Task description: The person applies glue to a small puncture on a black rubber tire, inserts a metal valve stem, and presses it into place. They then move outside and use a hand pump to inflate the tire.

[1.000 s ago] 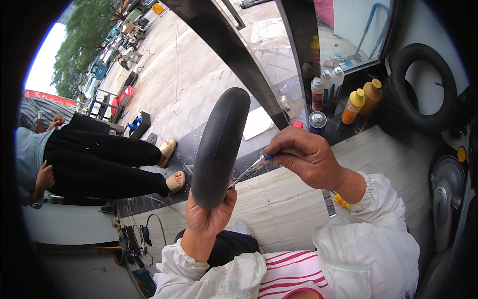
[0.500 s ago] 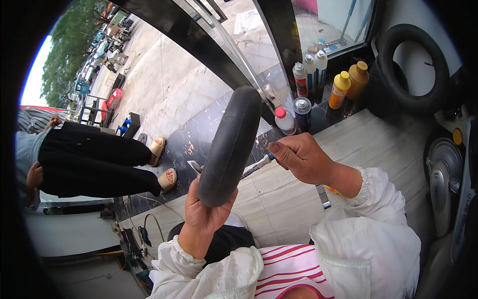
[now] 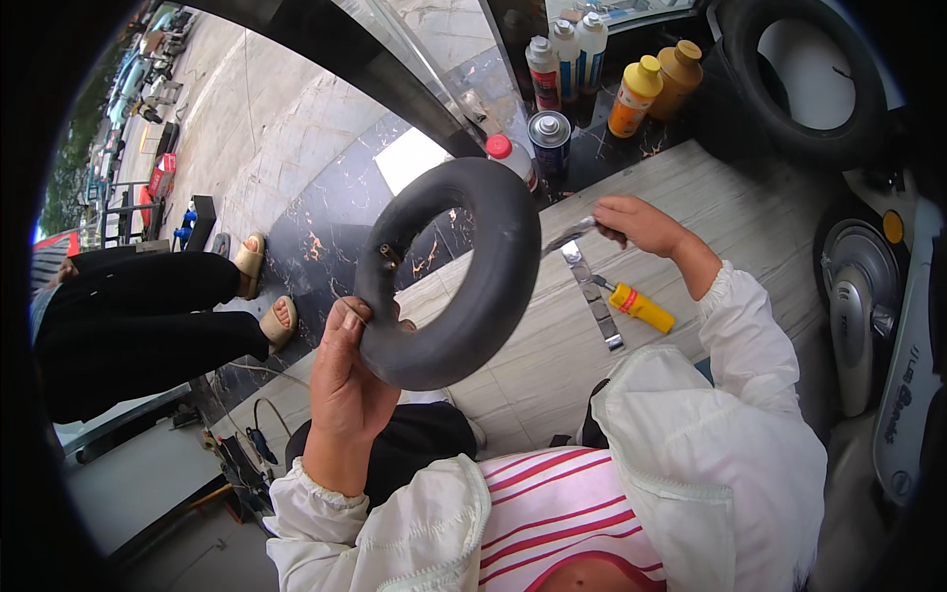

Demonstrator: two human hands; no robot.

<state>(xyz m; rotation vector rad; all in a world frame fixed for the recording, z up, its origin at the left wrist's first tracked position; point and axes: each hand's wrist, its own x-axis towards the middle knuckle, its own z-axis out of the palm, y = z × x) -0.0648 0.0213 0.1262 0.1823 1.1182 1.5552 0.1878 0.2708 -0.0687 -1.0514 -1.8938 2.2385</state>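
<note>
The ring (image 3: pixel 506 266) is in the left hand (image 3: pixel 350 390); right of it, a strip (image 3: pixel 592 298) and a tool (image 3: pixel 641 308) lie on the floor (image 3: pixel 538 365); behind, bottles (image 3: pixel 634 99) stand on the ledge (image 3: pixel 612 161), left of another ring (image 3: pixel 869 74)

the black tube (image 3: pixel 505 271) partly hides a red-capped bottle (image 3: pixel 514 161)

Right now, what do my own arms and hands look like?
Your left hand and right hand are bare, without gloves. Loose, off-white jacket sleeves in light, wrinkled fabric end in gathered, ruffled cuffs at the wrists. I see no cables or markings on them.
</note>
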